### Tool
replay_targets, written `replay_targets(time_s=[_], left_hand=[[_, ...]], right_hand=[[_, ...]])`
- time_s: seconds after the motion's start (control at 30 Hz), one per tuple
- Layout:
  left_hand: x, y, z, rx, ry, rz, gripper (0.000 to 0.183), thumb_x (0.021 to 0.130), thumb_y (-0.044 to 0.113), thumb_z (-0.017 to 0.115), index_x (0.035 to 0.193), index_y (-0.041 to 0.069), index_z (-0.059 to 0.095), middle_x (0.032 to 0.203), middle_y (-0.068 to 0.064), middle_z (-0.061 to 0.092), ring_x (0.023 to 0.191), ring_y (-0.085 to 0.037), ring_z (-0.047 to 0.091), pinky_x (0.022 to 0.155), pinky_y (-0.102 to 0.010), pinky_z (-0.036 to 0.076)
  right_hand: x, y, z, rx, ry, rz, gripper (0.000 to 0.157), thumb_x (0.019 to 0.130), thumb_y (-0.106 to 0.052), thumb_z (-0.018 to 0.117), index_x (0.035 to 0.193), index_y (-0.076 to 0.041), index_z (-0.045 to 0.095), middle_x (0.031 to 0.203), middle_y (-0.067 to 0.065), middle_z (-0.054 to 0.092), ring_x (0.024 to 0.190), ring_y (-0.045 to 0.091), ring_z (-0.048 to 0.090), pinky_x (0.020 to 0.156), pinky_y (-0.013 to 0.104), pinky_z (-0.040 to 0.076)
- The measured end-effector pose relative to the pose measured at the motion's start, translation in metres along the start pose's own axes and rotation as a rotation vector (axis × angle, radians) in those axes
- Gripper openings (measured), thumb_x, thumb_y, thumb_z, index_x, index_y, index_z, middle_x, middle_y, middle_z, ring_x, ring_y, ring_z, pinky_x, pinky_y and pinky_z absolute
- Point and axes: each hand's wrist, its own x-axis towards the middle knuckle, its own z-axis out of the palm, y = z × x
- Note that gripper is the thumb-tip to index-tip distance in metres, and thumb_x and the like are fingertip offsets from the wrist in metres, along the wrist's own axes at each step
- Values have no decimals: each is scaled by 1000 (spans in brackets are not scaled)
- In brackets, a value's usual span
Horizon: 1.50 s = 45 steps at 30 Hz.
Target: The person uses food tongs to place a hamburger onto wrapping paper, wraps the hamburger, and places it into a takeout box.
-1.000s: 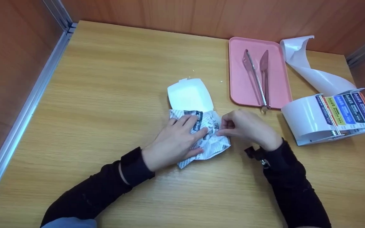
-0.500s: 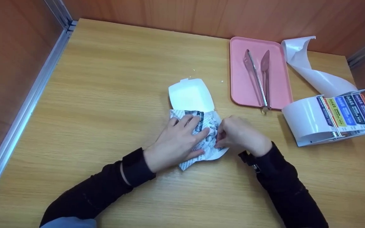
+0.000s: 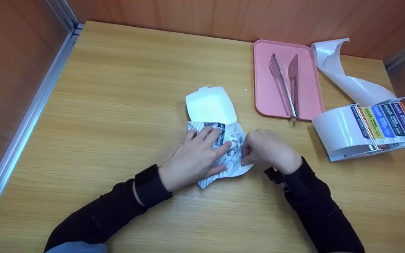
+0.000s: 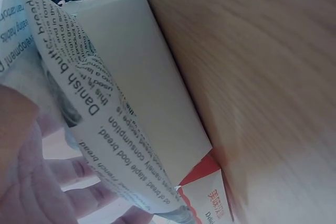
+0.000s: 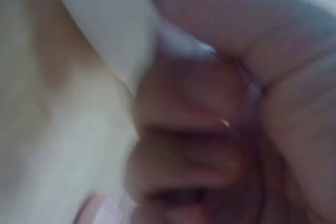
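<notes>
An open paper burger box (image 3: 211, 104) stands mid-table, its white lid folded back. Newsprint-style wrapping paper (image 3: 231, 165) covers its near part, so whatever lies beneath is hidden. My left hand (image 3: 193, 154) rests on the paper with fingers spread. In the left wrist view, the printed wrapping paper (image 4: 100, 114) rises beside the box's plain wall (image 4: 142, 77), and a red-and-white printed flap shows. My right hand (image 3: 269, 149) pinches the paper's right edge. The right wrist view is blurred: the right hand (image 5: 210, 124) has curled fingers against a pale sheet.
At the back right lies a pink tray (image 3: 265, 100) with metal tongs (image 3: 287, 88) on it. A label roll (image 3: 338, 131) in a metal dispenser stands to its right, a white strip (image 3: 364, 89) trailing behind. Crumbs dot the table beyond the box. Wooden panels border the table.
My right hand has shifted slightly left and toward me along the paper's right edge, and that edge has bent inward. My left hand has stayed in place on the paper.
</notes>
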Motion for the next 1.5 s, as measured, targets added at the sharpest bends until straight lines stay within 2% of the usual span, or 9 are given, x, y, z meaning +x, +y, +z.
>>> replay_targets(time_s=[0.13,0.27,0.47,0.77,0.93,1.03,1.17,1.4,1.5], left_hand=[[-1,-1,-1,-2,-16,-5,62,100,67,63,146,26,65,143,-13,60,129,-32,57,89,-47,49],[0,-1,-1,2,-7,3,62,100,67,62,146,25,65,142,-13,61,129,-31,58,90,-47,50],[1,-5,0,-24,49,36,68,97,69,65,141,17,66,138,-10,64,124,-28,64,90,-42,52],[0,-22,-17,-280,41,14,65,93,59,78,134,10,64,135,-8,68,129,-27,64,107,-50,51],[-12,-32,-29,-386,124,-86,45,90,50,85,106,11,71,104,-4,69,94,-21,65,82,-40,53],[-26,-40,-30,-475,60,-238,42,90,50,85,85,12,69,79,2,64,68,-12,54,64,-29,45],[-45,-50,-22,-697,-109,-421,43,91,53,83,72,16,72,65,6,65,57,-6,52,56,-22,40],[-58,-54,-3,-1238,-344,-539,27,101,34,76,92,9,81,77,-6,77,61,-13,67,53,-21,48],[-58,-50,2,-1445,-379,-606,18,105,21,71,97,5,75,80,-8,79,66,-16,73,56,-23,54]], right_hand=[[0,-3,1,-29,49,-32,22,80,-31,95,73,-17,79,71,-5,73,63,13,61,62,33,51],[-8,-3,-9,65,147,-97,16,90,-24,88,82,-14,78,75,-3,71,65,12,61,64,31,53],[-9,-7,-9,107,329,-284,34,94,-28,85,115,-4,75,109,10,73,94,23,71,82,37,62],[-3,-11,-3,68,367,-319,52,88,-32,90,128,-3,73,127,12,70,112,28,68,97,43,58],[-2,-14,-1,113,340,-293,52,91,-31,88,132,-5,72,129,12,74,114,29,73,98,44,61],[-2,-16,1,140,341,-232,52,91,-33,87,133,-5,71,126,12,74,113,29,73,98,45,61],[-2,-19,3,146,358,-156,53,92,-36,86,130,-4,71,122,13,75,109,29,73,94,47,62],[-3,-22,3,138,368,-92,53,91,-40,86,128,-5,72,121,13,76,106,30,75,91,47,62],[-3,-24,3,147,358,-86,53,91,-40,86,129,-5,72,121,12,76,105,29,75,89,47,63]])
